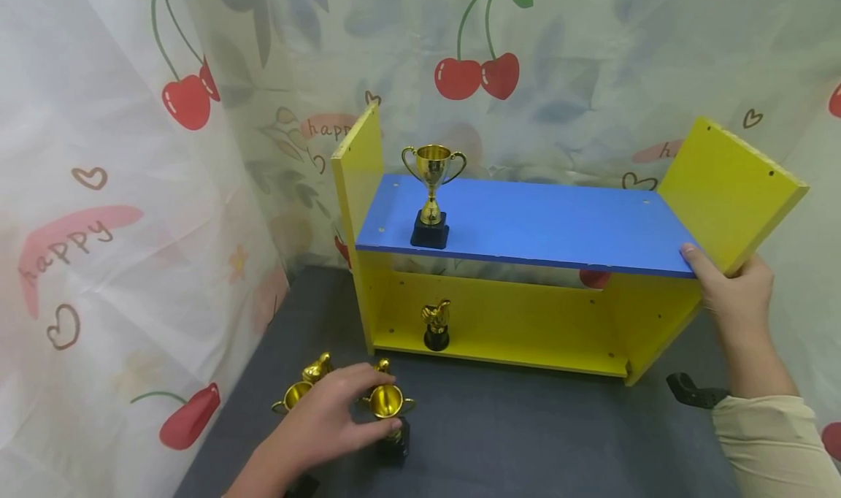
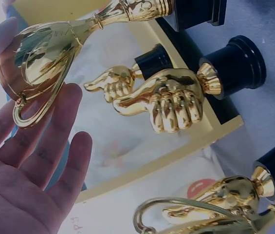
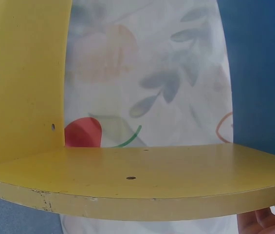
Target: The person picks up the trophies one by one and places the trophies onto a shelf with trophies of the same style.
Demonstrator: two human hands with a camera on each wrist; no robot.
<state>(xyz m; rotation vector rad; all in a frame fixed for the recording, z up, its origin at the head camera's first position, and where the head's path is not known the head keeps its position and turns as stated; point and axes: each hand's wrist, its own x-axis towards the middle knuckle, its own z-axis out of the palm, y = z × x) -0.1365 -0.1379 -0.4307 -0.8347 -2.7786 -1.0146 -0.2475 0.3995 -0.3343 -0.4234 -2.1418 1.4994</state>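
Left hand, lower left of frame, spread its fingers over a gold cup trophy on the grey mat, touching its rim. Judged light, rigid, slick plating; best taken by stem or black base. Farther right, right hand gripped the yellow side panel of the shelf.

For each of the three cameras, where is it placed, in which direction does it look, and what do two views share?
Head: above, facing forward and down at the shelf; both hands show.
Left wrist: beside the left hand, facing the cup trophy and thumbs-up trophies.
Right wrist: low, facing the shelf's yellow panel; fingertips show.
Shared: head and left wrist show the cup trophy.
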